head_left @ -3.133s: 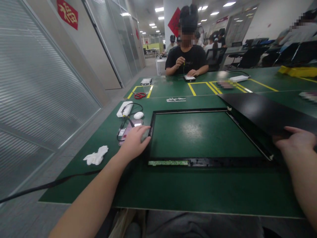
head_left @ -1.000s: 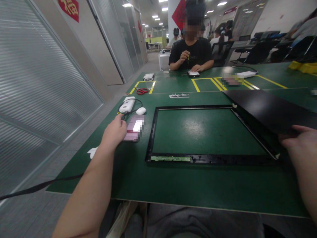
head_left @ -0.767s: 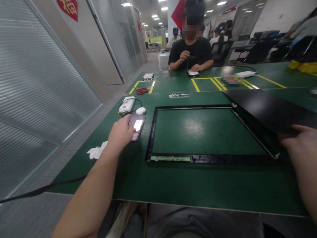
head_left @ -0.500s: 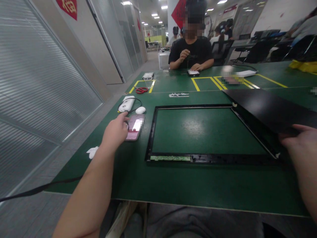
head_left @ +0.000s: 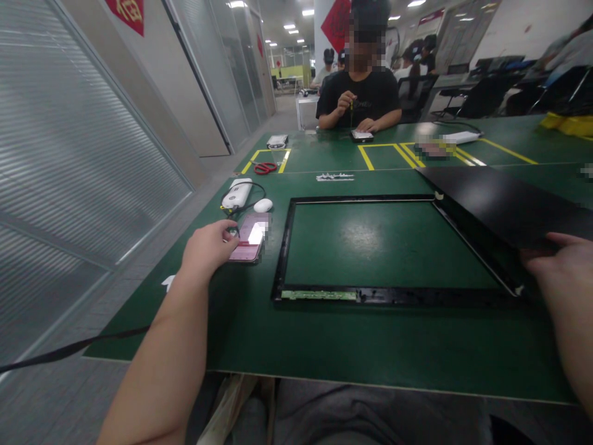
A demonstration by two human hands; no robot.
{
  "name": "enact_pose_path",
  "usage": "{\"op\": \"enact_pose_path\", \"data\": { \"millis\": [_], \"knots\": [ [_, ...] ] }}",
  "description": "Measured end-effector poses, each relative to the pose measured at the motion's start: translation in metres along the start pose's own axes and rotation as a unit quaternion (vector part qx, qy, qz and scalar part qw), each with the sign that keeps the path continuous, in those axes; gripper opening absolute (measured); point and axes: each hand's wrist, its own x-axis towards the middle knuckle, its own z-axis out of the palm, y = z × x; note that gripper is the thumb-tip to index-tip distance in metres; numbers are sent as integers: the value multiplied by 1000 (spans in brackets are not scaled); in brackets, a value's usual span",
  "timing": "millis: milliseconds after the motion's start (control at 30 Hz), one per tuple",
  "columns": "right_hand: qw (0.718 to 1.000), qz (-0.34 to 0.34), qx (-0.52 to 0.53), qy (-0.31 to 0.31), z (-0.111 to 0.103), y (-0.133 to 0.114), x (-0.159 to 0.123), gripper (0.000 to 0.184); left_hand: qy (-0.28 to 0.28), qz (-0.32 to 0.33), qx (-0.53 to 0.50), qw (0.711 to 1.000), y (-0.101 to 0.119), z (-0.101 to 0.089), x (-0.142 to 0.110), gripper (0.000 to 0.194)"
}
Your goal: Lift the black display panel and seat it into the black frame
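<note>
My left hand (head_left: 205, 250) lies on the green table, fingers curled against the left edge of a pink phone (head_left: 249, 245) with a lit screen. Just right of the phone lies a black rectangular screen frame (head_left: 281, 253), flat and empty in the middle, with a green circuit strip (head_left: 319, 295) on its near edge. My right hand (head_left: 558, 259) grips the near edge of a black panel (head_left: 498, 204), thumb on top. The panel is raised at a slant over the frame's right side.
Behind the phone are a white power bank (head_left: 237, 192) with a black cable and a small white oval object (head_left: 263, 205). Red scissors (head_left: 265, 167), a strip of small parts (head_left: 334, 177) and a white cloth (head_left: 167, 283) lie about. A person (head_left: 365, 99) works opposite. A glass wall runs along the left.
My left hand left the frame's left corner and went to the phone, then drew back slightly toward me along its left edge. My right hand and the panel stayed put.
</note>
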Motion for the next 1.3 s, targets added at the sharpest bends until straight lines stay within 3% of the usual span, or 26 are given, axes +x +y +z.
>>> {"op": "enact_pose_path", "data": {
  "millis": [100,200,367,667,867,967,1133,1233,1300],
  "knots": [
    [999,22,17,16,2,-3,-8,15,-17,-4,15,1000,-4,-1,1,49],
    [997,46,48,44,4,-5,-13,20,-23,-53,68,996,-10,-4,1,50],
    [999,28,21,16,2,-3,-6,17,-16,-111,129,985,-18,-8,0,47],
    [996,27,69,45,10,-5,-24,15,-71,-123,121,982,-1,-8,0,38],
    [996,32,64,56,10,-4,-19,17,-81,-102,114,985,-7,-3,3,35],
    [998,30,35,32,5,-3,-10,17,-70,-95,109,987,-10,-3,2,35],
    [998,-24,-38,-54,-2,-1,6,24,22,-15,92,995,4,0,-6,45],
    [999,-16,-26,-38,-1,-1,7,28,53,81,-9,995,27,9,-15,46],
    [1000,-5,-6,-15,-1,-2,8,28,60,172,-115,977,43,20,-22,43]
  ]
}}
